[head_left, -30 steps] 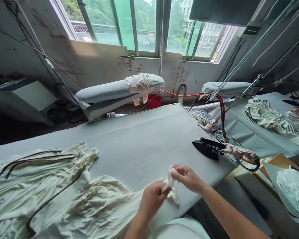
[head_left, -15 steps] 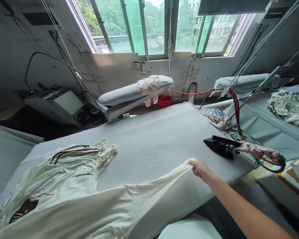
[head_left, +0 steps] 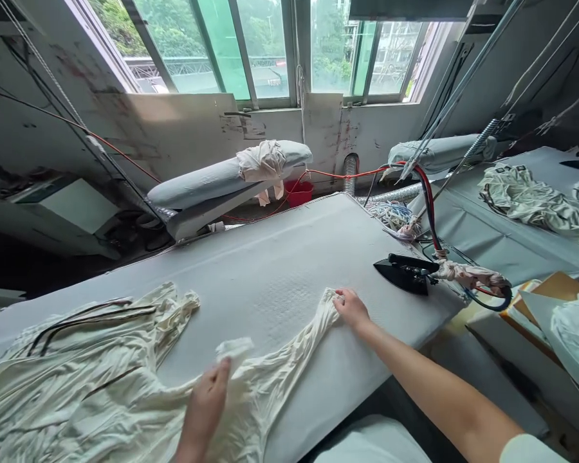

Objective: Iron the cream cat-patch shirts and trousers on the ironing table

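A cream cloth garment (head_left: 125, 386) with dark brown cords lies rumpled across the left and front of the padded ironing table (head_left: 289, 257). My right hand (head_left: 353, 310) reaches in from the right, its fingers closed in a pinch on the gathered narrow end of the garment. My left hand (head_left: 207, 399) is at the front, closed, thumb up, on a whitish edge of the same cloth, which stands up a little and is smeared by motion. Right of my right hand a black iron (head_left: 405, 275) rests on the table, its handle joined to a wrapped hose.
Behind the table stands a padded sleeve board (head_left: 222, 173) with cloth tied round it. A red bucket (head_left: 299, 191) is on the floor by the wall. Red and black hoses (head_left: 427, 199) run to the iron. An open box (head_left: 535, 321) stands at the right.
My left hand has come into view on the cloth. My right hand has moved slightly left and up in view; the stretched cloth is now bunched narrower. The view has shifted right.
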Tool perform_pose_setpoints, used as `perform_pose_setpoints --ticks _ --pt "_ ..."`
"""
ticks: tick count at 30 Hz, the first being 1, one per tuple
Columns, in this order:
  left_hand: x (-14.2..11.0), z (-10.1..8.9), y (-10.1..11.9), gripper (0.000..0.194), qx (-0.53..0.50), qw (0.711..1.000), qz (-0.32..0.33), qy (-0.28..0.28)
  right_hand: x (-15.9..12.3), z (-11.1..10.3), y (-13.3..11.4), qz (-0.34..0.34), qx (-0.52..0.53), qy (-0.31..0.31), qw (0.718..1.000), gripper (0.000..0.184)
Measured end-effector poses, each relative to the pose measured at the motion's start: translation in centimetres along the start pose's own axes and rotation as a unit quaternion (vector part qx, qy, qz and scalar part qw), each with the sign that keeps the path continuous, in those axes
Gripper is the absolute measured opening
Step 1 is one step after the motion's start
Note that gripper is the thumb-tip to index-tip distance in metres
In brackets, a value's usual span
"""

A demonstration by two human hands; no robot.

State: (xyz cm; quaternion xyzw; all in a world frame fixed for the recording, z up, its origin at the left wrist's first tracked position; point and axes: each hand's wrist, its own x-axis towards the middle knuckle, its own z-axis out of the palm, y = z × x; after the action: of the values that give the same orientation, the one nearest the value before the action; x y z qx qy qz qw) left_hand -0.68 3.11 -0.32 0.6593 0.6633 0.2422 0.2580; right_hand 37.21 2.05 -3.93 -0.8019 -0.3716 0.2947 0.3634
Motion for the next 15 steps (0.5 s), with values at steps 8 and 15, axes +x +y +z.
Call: perform_pose_setpoints --ticks 8,15 --pt "-0.4 6.0 7.8 0.065 -0.050 0.996 -0.046 -0.054 0.3 -2.5 -0.3 -0.034 -0.090 -0.109 0.989 0.015" --pt "2.4 6.8 12.4 0.068 -0.056 0.994 -0.078 -0.050 3.6 -4.1 -7.7 0.067 0.208 -0.352 0.910 0.021"
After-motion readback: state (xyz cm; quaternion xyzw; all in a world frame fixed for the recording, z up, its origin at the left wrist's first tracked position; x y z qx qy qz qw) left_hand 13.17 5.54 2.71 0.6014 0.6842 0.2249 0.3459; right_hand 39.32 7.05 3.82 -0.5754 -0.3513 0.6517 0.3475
